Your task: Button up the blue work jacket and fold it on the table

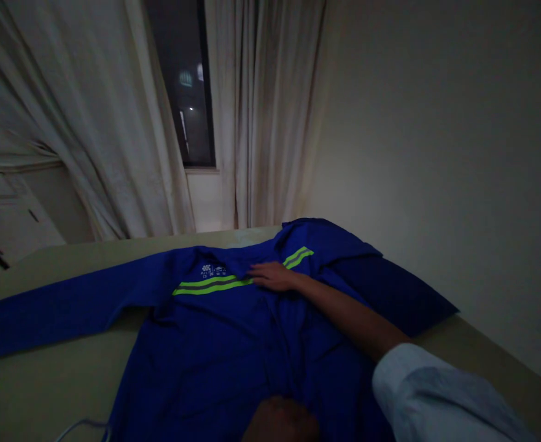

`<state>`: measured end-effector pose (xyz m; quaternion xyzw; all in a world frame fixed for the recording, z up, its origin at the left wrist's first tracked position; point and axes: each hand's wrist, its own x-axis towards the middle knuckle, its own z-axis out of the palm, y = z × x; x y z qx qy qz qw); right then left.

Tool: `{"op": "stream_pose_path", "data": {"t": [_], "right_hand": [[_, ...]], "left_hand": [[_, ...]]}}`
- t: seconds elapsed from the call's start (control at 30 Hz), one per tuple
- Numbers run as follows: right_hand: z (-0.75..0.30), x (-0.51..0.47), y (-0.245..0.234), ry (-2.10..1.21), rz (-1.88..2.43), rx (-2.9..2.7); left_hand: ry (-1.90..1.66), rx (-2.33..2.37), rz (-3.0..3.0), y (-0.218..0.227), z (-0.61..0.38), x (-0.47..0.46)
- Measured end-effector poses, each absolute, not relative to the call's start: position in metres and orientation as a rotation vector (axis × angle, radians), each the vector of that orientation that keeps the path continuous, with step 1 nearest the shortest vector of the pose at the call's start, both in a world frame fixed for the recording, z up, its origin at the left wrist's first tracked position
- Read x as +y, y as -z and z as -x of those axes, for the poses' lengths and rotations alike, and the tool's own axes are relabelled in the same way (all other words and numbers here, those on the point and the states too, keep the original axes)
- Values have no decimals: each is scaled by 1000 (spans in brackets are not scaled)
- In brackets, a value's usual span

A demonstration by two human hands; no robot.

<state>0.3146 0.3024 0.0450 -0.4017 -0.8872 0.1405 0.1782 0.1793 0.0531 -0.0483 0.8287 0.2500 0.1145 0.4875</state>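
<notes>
A blue work jacket (pixel 196 344) lies spread on a pale surface, with yellow-green reflective stripes and white printing on its chest. My right hand (pixel 274 276) rests palm down on the upper chest, near the collar, its fingers stretched over the cloth and the end of the left stripe. At the bottom edge, my left hand (pixel 282 420) is a dark, rounded fist over the lower front of the jacket. Its fingertips are hidden, so I cannot see what cloth, if any, lies in them. One sleeve (pixel 67 301) stretches out to the left; the other sleeve (pixel 403 288) lies folded down at the right.
The pale tabletop (pixel 40 393) shows around the jacket. A white cable (pixel 83 422) lies at the lower left. Long curtains (pixel 270 110) hang beside a dark window (pixel 190 92) beyond the table. A plain wall (pixel 436 153) borders the right side, and a white cabinet (pixel 7 209) stands far left.
</notes>
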Motion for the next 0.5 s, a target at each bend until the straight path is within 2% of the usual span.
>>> {"op": "stream_pose_path", "data": {"t": [0.1,0.33,0.5], "right_hand": [[-324,306,-49,-500,1293,-2236],[-496,298,-99,-172,1874,-943],[-574,272,-97,-321,1860,-450]], "left_hand": [[-225,698,-2098,57,-179,54],[-315,666,-2246,89,-177,55],[-394,629,-2290,106,-182,61]]}}
